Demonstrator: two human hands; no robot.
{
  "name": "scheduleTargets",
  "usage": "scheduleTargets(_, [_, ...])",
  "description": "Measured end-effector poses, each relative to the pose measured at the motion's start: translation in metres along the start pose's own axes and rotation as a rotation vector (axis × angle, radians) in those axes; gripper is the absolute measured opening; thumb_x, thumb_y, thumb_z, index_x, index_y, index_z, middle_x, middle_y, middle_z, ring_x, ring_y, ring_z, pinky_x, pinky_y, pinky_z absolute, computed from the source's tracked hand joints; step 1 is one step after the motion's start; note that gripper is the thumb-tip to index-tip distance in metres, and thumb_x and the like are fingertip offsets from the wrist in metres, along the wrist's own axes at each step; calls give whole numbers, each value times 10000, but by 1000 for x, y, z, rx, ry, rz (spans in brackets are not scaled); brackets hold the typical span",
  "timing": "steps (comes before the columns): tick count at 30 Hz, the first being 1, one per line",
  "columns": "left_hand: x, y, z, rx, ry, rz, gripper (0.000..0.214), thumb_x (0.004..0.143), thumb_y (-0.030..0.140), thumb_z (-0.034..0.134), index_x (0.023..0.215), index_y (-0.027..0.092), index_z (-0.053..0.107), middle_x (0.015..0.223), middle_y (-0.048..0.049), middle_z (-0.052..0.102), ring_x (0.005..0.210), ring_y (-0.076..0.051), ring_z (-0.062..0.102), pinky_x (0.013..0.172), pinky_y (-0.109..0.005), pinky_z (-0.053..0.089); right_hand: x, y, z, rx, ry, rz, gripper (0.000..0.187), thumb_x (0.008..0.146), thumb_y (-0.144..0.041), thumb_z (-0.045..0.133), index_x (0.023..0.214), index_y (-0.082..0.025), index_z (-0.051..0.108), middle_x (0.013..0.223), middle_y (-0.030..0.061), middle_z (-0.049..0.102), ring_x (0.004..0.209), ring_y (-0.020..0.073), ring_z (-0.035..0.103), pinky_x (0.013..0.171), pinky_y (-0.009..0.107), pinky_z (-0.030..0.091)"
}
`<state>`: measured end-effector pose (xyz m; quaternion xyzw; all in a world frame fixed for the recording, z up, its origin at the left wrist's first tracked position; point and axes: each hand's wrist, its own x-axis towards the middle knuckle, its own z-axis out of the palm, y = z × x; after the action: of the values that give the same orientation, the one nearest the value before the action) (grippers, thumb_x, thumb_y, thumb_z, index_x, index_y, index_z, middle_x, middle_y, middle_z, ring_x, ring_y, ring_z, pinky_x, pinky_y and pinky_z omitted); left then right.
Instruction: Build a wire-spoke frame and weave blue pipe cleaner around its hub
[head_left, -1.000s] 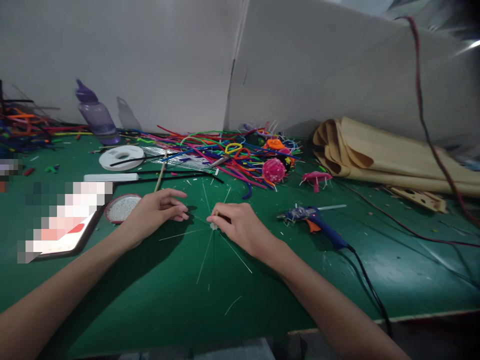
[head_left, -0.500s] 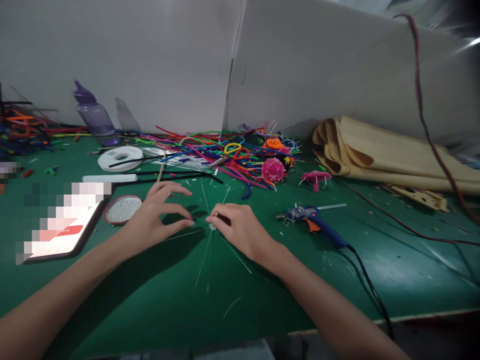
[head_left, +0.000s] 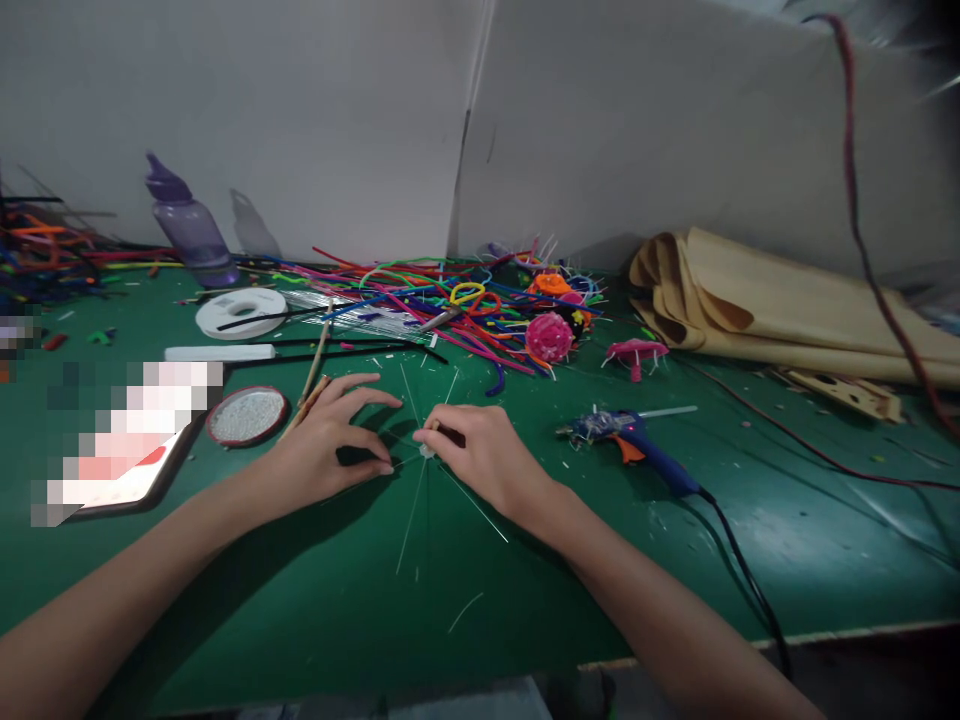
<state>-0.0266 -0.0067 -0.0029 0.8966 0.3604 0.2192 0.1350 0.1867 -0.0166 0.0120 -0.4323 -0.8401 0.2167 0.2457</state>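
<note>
Several thin, stiff clear strands (head_left: 478, 508) spread like spokes from a small whitish blob (head_left: 425, 451) on the green table. My right hand (head_left: 480, 450) is closed in a pinch at this centre, with a small brownish end showing between its fingers; most of what it grips is hidden. To the left, my left hand (head_left: 337, 440) has thumb and forefinger pinched together on one strand, while its other fingers stretch out above. A round dish of tiny white beads (head_left: 247, 415) lies beside the left wrist, and thin wooden sticks (head_left: 313, 365) lie behind that hand.
A blue hot glue gun (head_left: 630, 440) lies on the right with its cord running to the front edge. Colourful pipe cleaners (head_left: 427, 290), a white spool (head_left: 217, 318) and a purple bottle (head_left: 191, 235) sit behind. A lit phone (head_left: 142, 480) is left; rolled brown paper (head_left: 780, 300) is right.
My left hand has moved slightly right and down, its thumb and forefinger closing onto a strand. More of the bead dish and sticks shows. My right hand stays at the centre.
</note>
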Motion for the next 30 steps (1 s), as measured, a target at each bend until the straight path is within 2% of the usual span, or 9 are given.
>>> scheduleTargets(4, [0, 3, -2, -5, 44, -27, 129, 735, 375, 616, 788, 284, 691, 1221, -18, 519, 1257, -281, 293, 1020, -470, 271, 0, -1, -1, -11, -2, 2, 218, 868, -276, 472, 685, -172, 526, 654, -2, 576, 617, 102, 495, 573, 222, 295])
scheduleTargets(9, [0, 1, -2, -16, 83, -143, 359, 730, 438, 600, 1047, 270, 604, 1200, -50, 536, 1172, -267, 415, 988, -467, 321, 0, -1, -2, -33, -11, -7, 220, 871, -273, 469, 687, -169, 530, 644, -2, 565, 615, 100, 490, 566, 218, 286])
scheduleTargets(14, [0, -3, -1, 6, -12, -115, 307, 747, 456, 578, 973, 255, 629, 1034, -32, 635, 1083, -236, 504, 956, -442, 359, -1, 0, 0, -34, 5, -7, 212, 869, -279, 478, 702, -165, 542, 646, -5, 571, 618, 98, 497, 574, 216, 288])
scheduleTargets(19, [1, -3, -3, 15, 69, -121, 315, 758, 433, 579, 1007, 246, 622, 1066, -48, 628, 1067, -229, 517, 938, -449, 383, -1, 2, 1, -20, 13, -8, 221, 867, -291, 480, 698, -167, 548, 645, -7, 581, 609, 95, 500, 571, 217, 288])
scheduleTargets(22, [2, 3, -8, 18, 161, -42, 215, 764, 371, 598, 923, 236, 651, 1038, -46, 630, 1106, -229, 484, 921, -423, 406, 0, 2, 0, -11, 13, 1, 226, 868, -300, 478, 705, -167, 561, 646, -7, 589, 600, 92, 502, 567, 217, 289])
scheduleTargets(25, [1, 17, -10, 30, 227, 110, 82, 766, 276, 615, 813, 237, 669, 1009, -33, 636, 1141, -230, 446, 923, -408, 396, 0, 2, 0, -14, 8, 1, 204, 861, -280, 493, 715, -164, 577, 659, -4, 603, 613, 94, 514, 568, 215, 296])
scheduleTargets(27, [0, 28, -8, 47, 177, 227, 83, 755, 253, 631, 826, 241, 672, 960, -26, 651, 1093, -225, 472, 898, -395, 399, 0, 2, 0, -19, 6, -9, 184, 856, -261, 500, 725, -164, 585, 684, 0, 620, 637, 98, 531, 580, 213, 307])
scheduleTargets(30, [-3, 40, 1, 87, -10, 320, 130, 794, 256, 587, 895, 211, 654, 879, -28, 672, 939, -195, 546, 835, -366, 408, 0, 2, 1, -21, 6, -18, 181, 856, -262, 504, 732, -164, 593, 711, 6, 638, 668, 105, 554, 606, 213, 325])
